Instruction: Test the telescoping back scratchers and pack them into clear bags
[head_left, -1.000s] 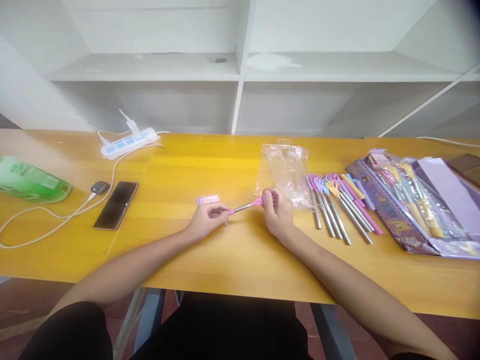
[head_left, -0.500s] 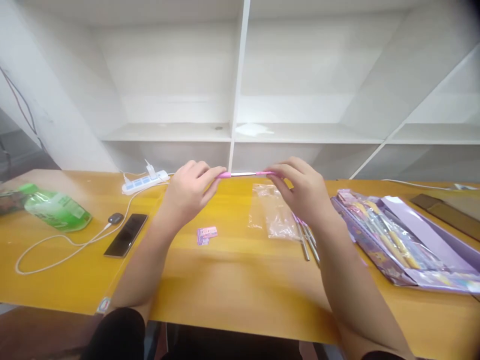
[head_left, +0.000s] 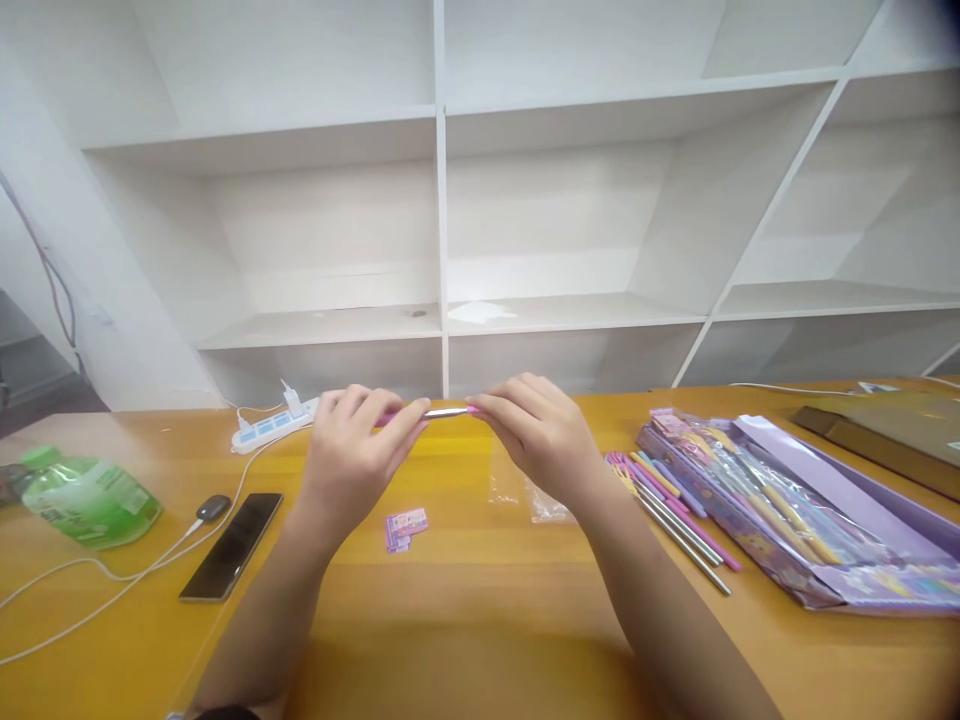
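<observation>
Level above the table, a slim pink-and-silver stick stretches between both hands; its exact kind cannot be told. My left hand is closed, thumb and fingers pinching the pink part at its left. On the other side my right hand pinches the pink right end, most of which the fingers hide. Silver shows in the short gap between the fingertips. Below on the table lie small pink-and-purple printed cards. Clear plastic wrappers are partly hidden behind my right hand.
Several pink, purple, yellow and silver sticks lie beside my right forearm. Right of them is a purple box of bagged sticks. At left are a phone, a white cable, a green bottle and a power strip. White shelves stand behind.
My view has tilted up, showing more shelf. The hands have come closer together, and less of the stick shows between them. The loose sticks at right are now more visible.
</observation>
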